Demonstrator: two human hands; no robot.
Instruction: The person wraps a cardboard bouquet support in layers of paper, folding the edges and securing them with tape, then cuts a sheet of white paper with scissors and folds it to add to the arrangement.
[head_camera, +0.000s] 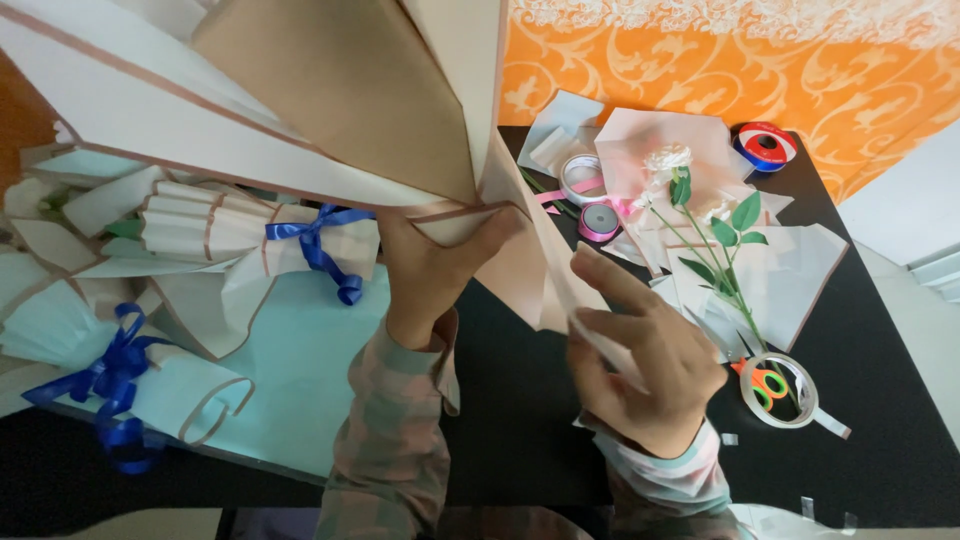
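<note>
Beige wrapping paper (330, 90) pinched by left hand (430, 275); right hand (640, 365) fingers (610, 280) seemingly grasp its edge

Tan-and-cream wrapping paper (340, 90) upper left, royal-blue ribbon bows (318, 245) at left, orange floral-scroll cloth (720, 70) upper right, black table (880, 360) lower right.

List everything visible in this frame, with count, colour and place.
wrapping paper cone: 1, tan and cream, top centre, held up
finished bouquets: 2, cream wraps with blue bows, left
pale blue sheet: 1, lower left
ribbon spools: 3, white, pink and red-blue, top centre
white flower stem: 1, green leaves, right
tape roll: 1, clear, right
scissors: 1, orange and green handles, inside tape roll
black table: 1
left hand: pinching cone
right hand: gripping paper edge
</note>
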